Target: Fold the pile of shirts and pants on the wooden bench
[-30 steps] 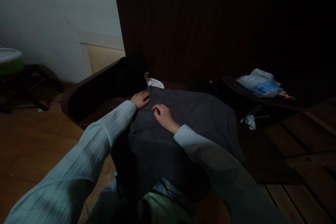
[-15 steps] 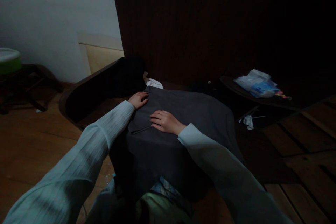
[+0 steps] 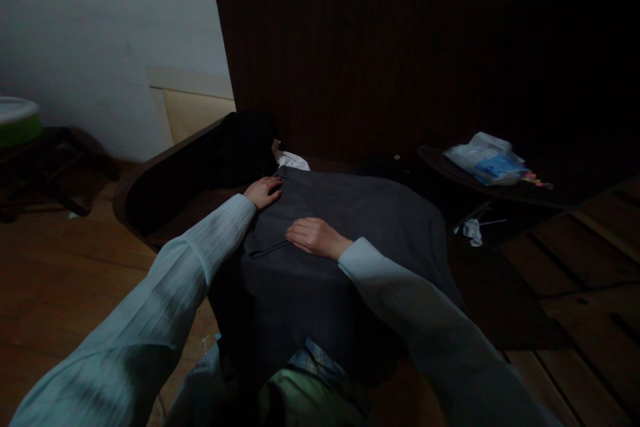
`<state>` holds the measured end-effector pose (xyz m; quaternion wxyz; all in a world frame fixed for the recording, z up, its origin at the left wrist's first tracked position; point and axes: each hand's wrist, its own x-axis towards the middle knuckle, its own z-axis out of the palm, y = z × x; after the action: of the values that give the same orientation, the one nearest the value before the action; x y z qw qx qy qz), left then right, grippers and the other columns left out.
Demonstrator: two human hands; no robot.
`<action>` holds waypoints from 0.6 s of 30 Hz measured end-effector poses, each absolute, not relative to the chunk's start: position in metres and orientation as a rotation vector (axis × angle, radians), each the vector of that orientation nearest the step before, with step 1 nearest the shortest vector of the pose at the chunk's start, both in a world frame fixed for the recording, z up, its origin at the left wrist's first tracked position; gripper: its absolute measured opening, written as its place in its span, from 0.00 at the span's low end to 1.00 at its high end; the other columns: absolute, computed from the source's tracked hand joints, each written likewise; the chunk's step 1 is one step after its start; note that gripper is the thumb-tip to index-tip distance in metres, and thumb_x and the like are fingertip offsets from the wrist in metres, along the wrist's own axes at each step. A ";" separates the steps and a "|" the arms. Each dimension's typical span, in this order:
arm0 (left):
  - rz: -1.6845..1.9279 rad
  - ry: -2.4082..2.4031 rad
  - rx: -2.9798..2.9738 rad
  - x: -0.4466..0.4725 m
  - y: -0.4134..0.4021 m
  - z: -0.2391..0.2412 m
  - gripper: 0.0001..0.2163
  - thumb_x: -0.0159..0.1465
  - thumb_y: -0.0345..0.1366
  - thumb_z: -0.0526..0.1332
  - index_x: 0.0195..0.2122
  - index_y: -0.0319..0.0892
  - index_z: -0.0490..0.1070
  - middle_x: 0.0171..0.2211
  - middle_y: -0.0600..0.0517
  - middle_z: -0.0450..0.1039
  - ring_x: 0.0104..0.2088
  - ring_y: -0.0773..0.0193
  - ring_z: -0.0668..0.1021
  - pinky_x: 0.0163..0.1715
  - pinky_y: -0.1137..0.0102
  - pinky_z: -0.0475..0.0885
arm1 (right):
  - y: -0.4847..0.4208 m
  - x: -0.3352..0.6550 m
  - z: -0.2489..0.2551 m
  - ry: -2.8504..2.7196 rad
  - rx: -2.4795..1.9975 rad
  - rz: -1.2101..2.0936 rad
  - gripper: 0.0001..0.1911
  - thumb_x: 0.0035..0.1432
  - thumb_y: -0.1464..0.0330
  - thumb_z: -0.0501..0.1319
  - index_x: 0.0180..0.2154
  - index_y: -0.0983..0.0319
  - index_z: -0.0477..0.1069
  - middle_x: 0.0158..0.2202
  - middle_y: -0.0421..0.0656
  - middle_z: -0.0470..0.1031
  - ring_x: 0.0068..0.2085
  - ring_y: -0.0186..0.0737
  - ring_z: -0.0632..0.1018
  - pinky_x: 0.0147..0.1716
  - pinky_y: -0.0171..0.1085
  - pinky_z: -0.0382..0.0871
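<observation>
A dark grey garment or cloth (image 3: 370, 203) is spread over a dark wooden seat and hangs down toward my lap. My left hand (image 3: 265, 192) lies on its far left corner, fingers stretched over the edge. Near the middle of the cloth is my right hand (image 3: 317, 238), palm down, with its fingers drawn together. A thin dark strap (image 3: 267, 250) runs leftward from its fingertips and ends in a small loop. The fingertips close on the strap's right end, which they hide.
Behind the cloth are a black bundle (image 3: 240, 147) and a white crumpled piece (image 3: 294, 161). A clear and blue plastic packet (image 3: 493, 160) lies on a dark ledge at right, a crumpled white scrap (image 3: 472, 232) below it. A green tub (image 3: 20, 123) stands on a stool at left.
My right hand's fingers, spread apart before, are now closer together, and its upper fingers have come slightly nearer to me. My left hand and the cloth look the same.
</observation>
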<state>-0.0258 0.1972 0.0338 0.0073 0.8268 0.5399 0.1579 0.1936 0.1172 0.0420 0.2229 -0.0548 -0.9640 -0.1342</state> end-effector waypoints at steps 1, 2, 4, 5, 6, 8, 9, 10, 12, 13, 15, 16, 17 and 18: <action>0.489 1.691 2.587 -0.026 0.197 0.034 0.22 0.59 0.43 0.46 0.51 0.39 0.64 0.54 0.48 0.64 0.55 0.59 0.64 0.56 0.66 0.58 | 0.116 0.194 0.043 -2.654 -0.129 -0.370 0.11 0.60 0.72 0.49 0.34 0.65 0.70 0.32 0.45 0.75 0.35 0.36 0.72 0.32 0.35 0.63; 0.485 1.696 2.589 -0.026 0.197 0.033 0.22 0.59 0.43 0.46 0.51 0.39 0.64 0.54 0.48 0.64 0.55 0.60 0.64 0.56 0.66 0.58 | 0.116 0.194 0.043 -2.647 -0.112 -0.362 0.11 0.60 0.72 0.49 0.34 0.65 0.70 0.32 0.45 0.75 0.35 0.36 0.72 0.32 0.35 0.63; 0.477 1.702 2.592 -0.026 0.197 0.033 0.22 0.59 0.43 0.46 0.51 0.39 0.65 0.54 0.48 0.64 0.55 0.59 0.65 0.55 0.66 0.58 | 0.114 0.194 0.044 -2.643 -0.090 -0.316 0.11 0.59 0.72 0.49 0.33 0.64 0.70 0.32 0.44 0.75 0.35 0.36 0.72 0.33 0.35 0.64; 0.474 1.701 2.594 -0.026 0.197 0.033 0.22 0.59 0.43 0.47 0.51 0.38 0.65 0.54 0.47 0.64 0.54 0.59 0.65 0.55 0.66 0.58 | 0.114 0.194 0.044 -2.641 -0.096 -0.273 0.11 0.59 0.71 0.50 0.32 0.64 0.70 0.31 0.44 0.75 0.34 0.36 0.72 0.33 0.35 0.65; 0.474 1.698 2.599 -0.026 0.197 0.033 0.22 0.59 0.42 0.47 0.51 0.37 0.65 0.54 0.47 0.64 0.54 0.59 0.65 0.55 0.66 0.58 | 0.113 0.194 0.044 -2.633 -0.123 -0.218 0.11 0.59 0.71 0.50 0.31 0.63 0.70 0.31 0.44 0.75 0.34 0.36 0.73 0.34 0.35 0.65; 0.487 1.683 2.622 -0.025 0.197 0.035 0.22 0.59 0.42 0.47 0.49 0.37 0.66 0.53 0.46 0.65 0.54 0.58 0.65 0.55 0.65 0.59 | 0.114 0.195 0.044 -2.577 -0.253 -0.089 0.11 0.59 0.71 0.50 0.33 0.63 0.71 0.33 0.44 0.75 0.36 0.36 0.73 0.37 0.36 0.67; 0.504 1.670 2.641 -0.024 0.196 0.037 0.21 0.59 0.41 0.47 0.48 0.37 0.67 0.53 0.46 0.65 0.54 0.58 0.65 0.55 0.64 0.59 | 0.116 0.196 0.043 -2.536 -0.347 -0.025 0.11 0.59 0.70 0.50 0.35 0.63 0.71 0.36 0.45 0.75 0.39 0.37 0.73 0.40 0.37 0.67; 0.527 1.650 2.665 -0.023 0.194 0.039 0.20 0.59 0.40 0.47 0.47 0.38 0.68 0.52 0.46 0.65 0.54 0.58 0.65 0.55 0.63 0.58 | 0.117 0.196 0.043 -2.498 -0.449 0.030 0.12 0.59 0.69 0.50 0.39 0.63 0.70 0.40 0.45 0.74 0.43 0.37 0.72 0.43 0.38 0.66; 0.568 1.581 2.703 -0.022 0.186 0.043 0.19 0.59 0.39 0.47 0.46 0.38 0.68 0.51 0.45 0.66 0.54 0.58 0.65 0.54 0.62 0.58 | 0.122 0.196 0.040 -2.463 -0.641 0.108 0.14 0.58 0.67 0.51 0.46 0.62 0.67 0.49 0.47 0.70 0.51 0.39 0.68 0.50 0.41 0.63; 0.573 1.540 2.705 -0.023 0.180 0.045 0.19 0.60 0.39 0.47 0.47 0.37 0.68 0.51 0.45 0.67 0.53 0.59 0.66 0.54 0.62 0.59 | 0.125 0.196 0.038 -2.472 -0.717 0.135 0.16 0.58 0.66 0.52 0.47 0.62 0.66 0.52 0.47 0.67 0.54 0.40 0.66 0.52 0.42 0.61; 0.533 1.467 2.678 -0.027 0.163 0.046 0.22 0.60 0.42 0.47 0.50 0.35 0.65 0.52 0.43 0.66 0.53 0.59 0.66 0.54 0.64 0.60 | 0.129 0.195 0.034 -2.509 -0.821 0.170 0.18 0.57 0.65 0.53 0.48 0.63 0.66 0.54 0.48 0.64 0.56 0.42 0.63 0.54 0.44 0.59; 0.486 1.444 2.661 -0.031 0.152 0.046 0.23 0.60 0.45 0.47 0.51 0.35 0.64 0.53 0.42 0.64 0.53 0.59 0.66 0.53 0.64 0.60 | 0.131 0.194 0.032 -2.521 -0.852 0.183 0.18 0.57 0.64 0.53 0.48 0.63 0.66 0.55 0.49 0.63 0.56 0.42 0.63 0.55 0.44 0.58; 0.430 1.434 2.652 -0.036 0.141 0.045 0.25 0.60 0.48 0.47 0.52 0.36 0.63 0.55 0.42 0.62 0.54 0.58 0.65 0.54 0.63 0.59 | 0.131 0.194 0.031 -2.525 -0.868 0.194 0.18 0.57 0.64 0.53 0.48 0.63 0.66 0.55 0.49 0.63 0.56 0.42 0.63 0.55 0.43 0.58; 0.370 1.441 2.652 -0.041 0.129 0.044 0.27 0.60 0.50 0.47 0.53 0.37 0.62 0.57 0.42 0.59 0.55 0.56 0.63 0.54 0.62 0.58 | 0.131 0.193 0.031 -2.523 -0.877 0.201 0.18 0.57 0.64 0.53 0.49 0.64 0.66 0.55 0.49 0.64 0.57 0.41 0.63 0.55 0.43 0.58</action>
<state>-0.0412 0.1285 0.0441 0.0503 0.8711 0.4731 0.1215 0.1932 0.1315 0.0305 0.2293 -0.3187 -0.9168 0.0732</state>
